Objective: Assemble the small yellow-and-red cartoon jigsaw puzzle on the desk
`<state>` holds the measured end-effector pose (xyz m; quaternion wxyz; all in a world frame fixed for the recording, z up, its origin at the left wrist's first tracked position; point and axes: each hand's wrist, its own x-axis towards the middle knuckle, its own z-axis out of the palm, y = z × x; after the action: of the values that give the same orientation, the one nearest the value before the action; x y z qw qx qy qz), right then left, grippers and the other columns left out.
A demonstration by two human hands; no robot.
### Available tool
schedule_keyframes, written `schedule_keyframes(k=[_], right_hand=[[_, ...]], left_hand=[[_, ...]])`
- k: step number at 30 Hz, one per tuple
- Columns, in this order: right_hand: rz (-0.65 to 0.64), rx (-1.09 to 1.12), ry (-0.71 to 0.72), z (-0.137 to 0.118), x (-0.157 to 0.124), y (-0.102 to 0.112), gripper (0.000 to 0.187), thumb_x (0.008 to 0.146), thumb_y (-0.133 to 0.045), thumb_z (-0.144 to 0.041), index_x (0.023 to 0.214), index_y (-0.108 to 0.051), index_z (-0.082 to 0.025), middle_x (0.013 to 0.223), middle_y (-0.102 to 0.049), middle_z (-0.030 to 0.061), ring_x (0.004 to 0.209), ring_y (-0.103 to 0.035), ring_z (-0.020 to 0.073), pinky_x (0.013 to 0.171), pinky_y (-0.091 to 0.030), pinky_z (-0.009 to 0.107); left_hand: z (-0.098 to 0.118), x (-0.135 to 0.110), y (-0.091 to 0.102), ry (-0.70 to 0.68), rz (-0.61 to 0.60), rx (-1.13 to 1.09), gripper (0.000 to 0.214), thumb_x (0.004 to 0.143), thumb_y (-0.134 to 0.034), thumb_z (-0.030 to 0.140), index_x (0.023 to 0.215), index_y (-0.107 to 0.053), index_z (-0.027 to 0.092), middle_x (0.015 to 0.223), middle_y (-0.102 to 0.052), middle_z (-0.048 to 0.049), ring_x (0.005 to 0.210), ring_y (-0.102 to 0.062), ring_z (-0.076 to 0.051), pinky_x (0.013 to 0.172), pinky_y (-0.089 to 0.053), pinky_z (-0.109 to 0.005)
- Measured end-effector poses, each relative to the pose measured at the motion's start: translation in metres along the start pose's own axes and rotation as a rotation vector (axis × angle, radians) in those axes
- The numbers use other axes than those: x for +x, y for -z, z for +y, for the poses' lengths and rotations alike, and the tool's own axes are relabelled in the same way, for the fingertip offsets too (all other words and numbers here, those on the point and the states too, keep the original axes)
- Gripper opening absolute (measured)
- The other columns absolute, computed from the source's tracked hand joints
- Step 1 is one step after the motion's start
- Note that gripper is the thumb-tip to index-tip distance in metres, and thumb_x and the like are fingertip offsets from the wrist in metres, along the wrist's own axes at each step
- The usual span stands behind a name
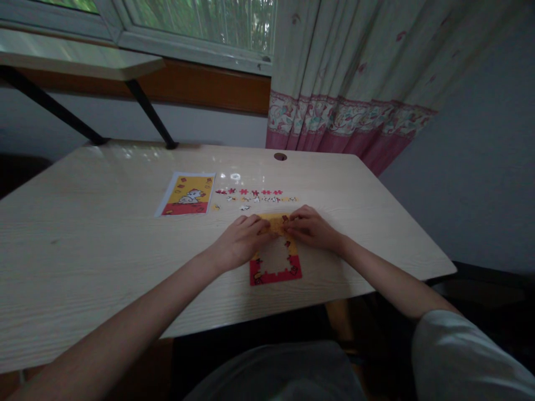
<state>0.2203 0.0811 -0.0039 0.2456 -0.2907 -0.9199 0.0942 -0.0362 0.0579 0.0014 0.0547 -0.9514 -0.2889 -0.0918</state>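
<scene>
A partly assembled jigsaw puzzle [276, 276] lies flat near the table's front edge, its red and yellow border around a bare middle. My left hand [241, 240] is closed with bent fingers and thumb at the puzzle's upper left. From the other side my right hand [312, 228] pinches at its upper right, fingertips on the yellow part. Any single piece under the fingertips is hidden. Beyond my hands, loose red puzzle pieces [254, 192] form a row, with white and yellow pieces [273, 199] in another below it. A separate white piece [244, 208] lies closer.
Left of the loose pieces lies a picture sheet [190, 195] with a white animal on yellow and red. The wooden table [117, 234] has a cable hole [280, 157] at the back. A raised shelf [83, 58] on black legs stands back left; a curtain [326, 83] hangs behind.
</scene>
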Motion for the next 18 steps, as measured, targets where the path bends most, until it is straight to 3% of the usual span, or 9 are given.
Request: schedule_keyframes(k=[8,13,18], right_hand=[[-0.085,-0.093,0.060,-0.008,0.002,0.004,0.024,0.093,-0.049,-0.033,0.101,-0.069,-0.023,0.097,-0.064,0.0064,0.090,-0.053,0.0179,0.080,-0.038,0.033],[-0.077,-0.178,0.114,-0.012,0.002,0.004,0.024,0.093,-0.049,-0.032,0.099,-0.069,-0.021,0.098,-0.067,0.0062,0.089,-0.054,0.0180,0.079,-0.038,0.033],[-0.073,-0.211,0.132,-0.011,0.001,0.002,0.026,0.094,-0.046,-0.032,0.102,-0.069,-0.021,0.098,-0.068,0.0061,0.087,-0.056,0.0174,0.079,-0.039,0.032]], left_hand=[[0.002,0.000,0.000,-0.028,0.002,0.067,0.036,0.090,-0.049,0.017,0.123,-0.054,0.029,0.111,-0.058,-0.0071,0.100,-0.046,-0.025,0.077,-0.033,-0.033],[0.007,0.002,0.004,-0.047,-0.005,0.108,0.028,0.093,-0.046,0.021,0.118,-0.058,0.024,0.107,-0.062,-0.0073,0.097,-0.048,-0.023,0.077,-0.033,-0.033],[-0.002,-0.004,0.009,-0.074,0.003,0.036,0.028,0.091,-0.048,0.017,0.116,-0.061,0.023,0.110,-0.064,-0.0059,0.100,-0.052,-0.021,0.078,-0.036,-0.032]])
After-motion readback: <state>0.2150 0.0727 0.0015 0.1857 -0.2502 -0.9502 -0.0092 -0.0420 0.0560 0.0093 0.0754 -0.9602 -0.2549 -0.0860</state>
